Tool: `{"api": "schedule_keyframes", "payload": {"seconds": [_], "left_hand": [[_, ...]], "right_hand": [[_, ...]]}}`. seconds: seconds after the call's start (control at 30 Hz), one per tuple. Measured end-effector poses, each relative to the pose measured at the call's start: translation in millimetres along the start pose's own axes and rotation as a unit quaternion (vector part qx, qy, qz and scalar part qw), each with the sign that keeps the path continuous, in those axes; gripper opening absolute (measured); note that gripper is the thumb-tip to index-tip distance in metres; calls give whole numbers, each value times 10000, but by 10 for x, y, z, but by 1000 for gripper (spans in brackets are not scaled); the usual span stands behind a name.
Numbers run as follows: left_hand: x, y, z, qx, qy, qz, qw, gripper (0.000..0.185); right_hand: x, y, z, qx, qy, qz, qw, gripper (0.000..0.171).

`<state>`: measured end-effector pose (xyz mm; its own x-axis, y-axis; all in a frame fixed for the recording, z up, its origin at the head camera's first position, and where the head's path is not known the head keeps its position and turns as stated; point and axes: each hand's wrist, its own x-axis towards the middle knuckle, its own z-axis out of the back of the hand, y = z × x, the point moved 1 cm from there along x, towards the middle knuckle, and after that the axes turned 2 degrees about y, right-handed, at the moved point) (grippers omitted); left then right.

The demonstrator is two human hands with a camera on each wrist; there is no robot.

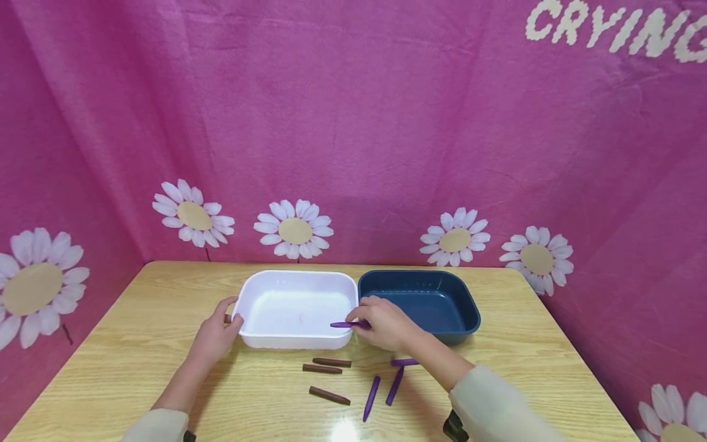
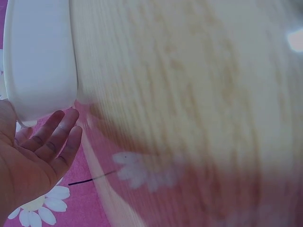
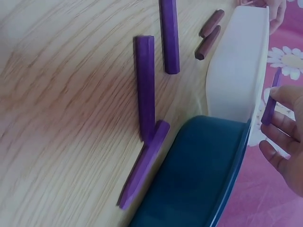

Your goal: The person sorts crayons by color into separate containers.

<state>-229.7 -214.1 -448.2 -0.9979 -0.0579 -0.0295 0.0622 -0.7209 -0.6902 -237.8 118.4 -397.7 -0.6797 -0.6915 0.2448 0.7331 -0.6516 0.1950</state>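
My right hand [image 1: 383,322] pinches a purple crayon [image 1: 341,325] between thumb and fingers, above the right side of a white tray [image 1: 301,341]. In the right wrist view this crayon [image 3: 271,106] stands out past the tray rims. My left hand [image 1: 216,331] grips the white tray by its left end, thumb at the rim; in the left wrist view the other fingers [image 2: 59,139] lie along its outer wall. Nearest my right wrist is a dark blue tray [image 1: 466,334], side by side with the white one.
On the wooden table [image 1: 265,405], three brown crayons [image 1: 329,395] lie in front of the white tray. Three more purple crayons [image 1: 372,399] lie to their right, one partly hidden by my right forearm. A pink curtain with daisies [image 1: 353,153] hangs behind the table.
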Motion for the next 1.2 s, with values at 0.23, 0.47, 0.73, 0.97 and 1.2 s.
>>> {"api": "schedule_keyframes", "payload": {"seconds": [0.23, 0.47, 0.73, 0.97, 1.2], "left_hand": [[-3, 17, 5, 4, 40, 30, 10000, 53], [-9, 29, 0, 2, 15, 16, 10000, 53], [-15, 23, -8, -36, 91, 68, 9999, 54], [-5, 5, -6, -69, 95, 9, 9999, 54], [5, -8, 0, 36, 88, 73, 9999, 54]], "right_hand": [[138, 67, -91, -110, 18, 53, 9999, 14], [272, 110, -192, -107, 84, -3, 9999, 15], [375, 163, -244, -13, 111, -178, 9998, 15], [427, 147, -274, 46, 217, -527, 9984, 17], [406, 94, -239, 171, 131, -722, 9972, 18]]}}
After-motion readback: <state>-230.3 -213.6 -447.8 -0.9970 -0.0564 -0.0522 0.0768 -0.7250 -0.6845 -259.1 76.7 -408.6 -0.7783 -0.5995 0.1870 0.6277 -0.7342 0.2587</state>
